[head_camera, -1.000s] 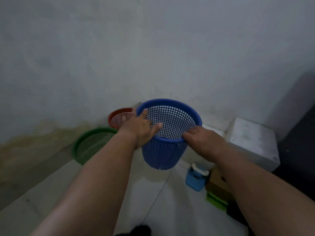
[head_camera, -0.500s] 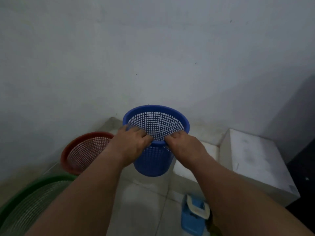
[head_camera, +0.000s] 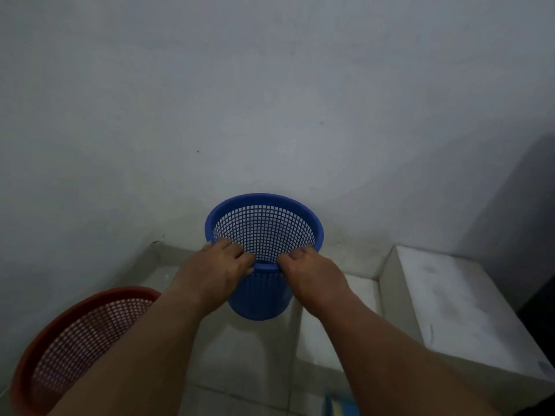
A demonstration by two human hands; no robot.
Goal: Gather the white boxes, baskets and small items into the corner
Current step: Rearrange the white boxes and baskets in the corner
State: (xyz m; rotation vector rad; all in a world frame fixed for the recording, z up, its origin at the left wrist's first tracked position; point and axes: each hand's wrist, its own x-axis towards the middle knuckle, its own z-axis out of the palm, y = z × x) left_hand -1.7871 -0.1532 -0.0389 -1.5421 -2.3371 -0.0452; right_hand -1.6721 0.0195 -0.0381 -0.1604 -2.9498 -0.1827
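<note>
Hands both on near rim of blue plastic mesh basket (head_camera: 264,235): left hand (head_camera: 216,273) and right hand (head_camera: 309,276) fingers curled over it, gripping. Basket upright by the grey wall (head_camera: 270,100). Red mesh basket (head_camera: 75,349) lower left of the fingers; white rectangular boxes (head_camera: 450,310) right.

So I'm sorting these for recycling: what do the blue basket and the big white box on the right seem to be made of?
The blue basket looks like moulded plastic: one even colour, regular square mesh, a smooth solid rim, slight sheen. The white box looks like expanded foam, possibly polystyrene: matte, thick-walled, faintly mottled and smudged, with soft edges. Dim light leaves that open.
</note>
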